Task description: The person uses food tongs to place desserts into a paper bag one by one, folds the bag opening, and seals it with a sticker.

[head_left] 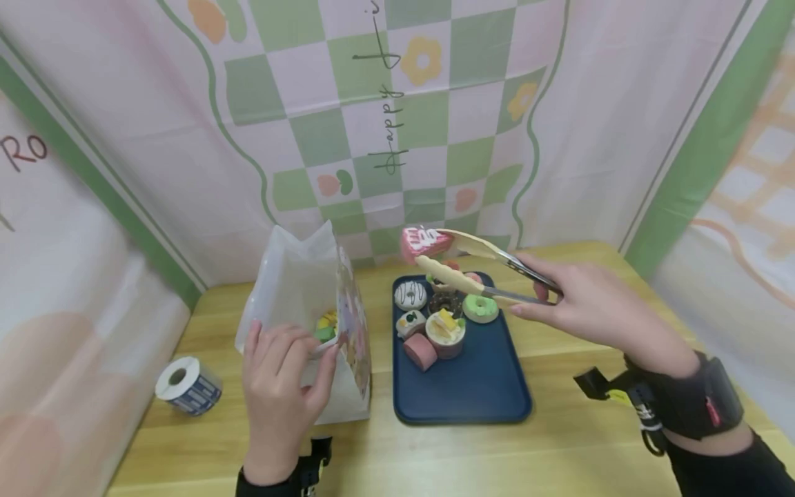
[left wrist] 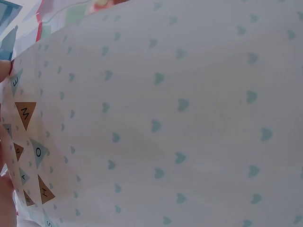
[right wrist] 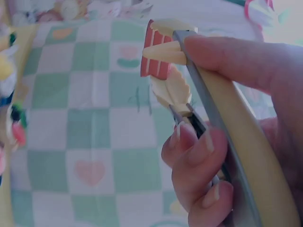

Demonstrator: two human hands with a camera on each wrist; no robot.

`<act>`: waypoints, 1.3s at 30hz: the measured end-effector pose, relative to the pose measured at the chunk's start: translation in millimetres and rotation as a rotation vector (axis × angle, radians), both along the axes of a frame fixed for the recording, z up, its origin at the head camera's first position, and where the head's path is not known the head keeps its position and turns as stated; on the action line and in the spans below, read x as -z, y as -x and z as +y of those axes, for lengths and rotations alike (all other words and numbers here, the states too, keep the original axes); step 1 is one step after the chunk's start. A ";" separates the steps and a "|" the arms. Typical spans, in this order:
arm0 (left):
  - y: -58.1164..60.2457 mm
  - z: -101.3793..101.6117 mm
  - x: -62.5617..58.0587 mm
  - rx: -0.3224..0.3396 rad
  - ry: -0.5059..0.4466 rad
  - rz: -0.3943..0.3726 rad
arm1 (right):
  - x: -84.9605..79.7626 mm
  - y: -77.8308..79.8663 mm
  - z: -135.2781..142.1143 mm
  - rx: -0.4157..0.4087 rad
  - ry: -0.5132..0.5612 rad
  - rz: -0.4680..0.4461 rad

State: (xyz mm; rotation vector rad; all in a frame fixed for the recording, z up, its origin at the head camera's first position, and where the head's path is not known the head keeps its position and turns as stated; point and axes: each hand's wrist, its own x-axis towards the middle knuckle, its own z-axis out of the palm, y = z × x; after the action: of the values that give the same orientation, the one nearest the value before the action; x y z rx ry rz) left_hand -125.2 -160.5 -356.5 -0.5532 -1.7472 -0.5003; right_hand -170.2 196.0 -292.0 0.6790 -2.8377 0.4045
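Note:
My right hand (head_left: 586,304) grips a pair of tongs (head_left: 497,259) with cream tips and metal arms. Between the tips is a pink cake slice (head_left: 424,241) with white icing, held up above the back of the tray; the right wrist view shows its red and white layers (right wrist: 157,49). With fingers and thumb, my left hand (head_left: 282,386) pinches the near rim of a white paper bag (head_left: 354,324), whose mouth stands wide. Something yellow and green (head_left: 326,326) shows inside it. Close up, the left wrist view has the bag's heart-printed side (left wrist: 189,118).
On a dark blue tray (head_left: 462,400) sit several toy sweets, among them a green donut (head_left: 481,308), a white donut (head_left: 410,295), a cream-topped cake (head_left: 445,333) and a pink roll (head_left: 420,351). A roll of labels (head_left: 189,385) stands left of the bag. Printed cloth (head_left: 397,124) hangs behind the table.

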 end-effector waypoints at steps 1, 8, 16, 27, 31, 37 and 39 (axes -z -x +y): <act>-0.5 -0.3 0.1 0.001 0.006 -0.003 | -3.8 1.1 -4.1 -0.005 -0.003 -0.003; -2.6 -0.8 4.0 -0.002 0.003 -0.003 | -24.7 6.8 -28.2 -0.059 -0.007 0.002; -4.7 -1.0 7.3 -0.019 -0.013 -0.010 | -43.5 4.4 -51.8 -0.115 -0.022 -0.030; -2.9 -0.2 8.4 -0.015 -0.049 -0.004 | -52.7 0.7 -84.7 -0.214 -0.046 -0.023; -2.2 0.5 8.4 -0.012 -0.053 -0.006 | -53.2 -1.1 -96.5 -0.258 -0.050 -0.024; -4.6 -0.2 8.2 -0.009 -0.056 -0.050 | -55.0 -2.8 -110.6 -0.291 -0.067 0.001; -4.8 -0.3 7.9 -0.005 -0.056 -0.055 | -55.6 -3.6 -114.0 -0.288 -0.074 0.014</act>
State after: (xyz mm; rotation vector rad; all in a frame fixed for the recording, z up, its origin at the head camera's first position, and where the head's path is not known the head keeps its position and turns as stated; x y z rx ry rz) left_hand -120.4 -160.8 -364.4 -0.4991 -1.7813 -0.5636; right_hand -166.6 82.0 -236.4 1.1066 -2.7585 0.3361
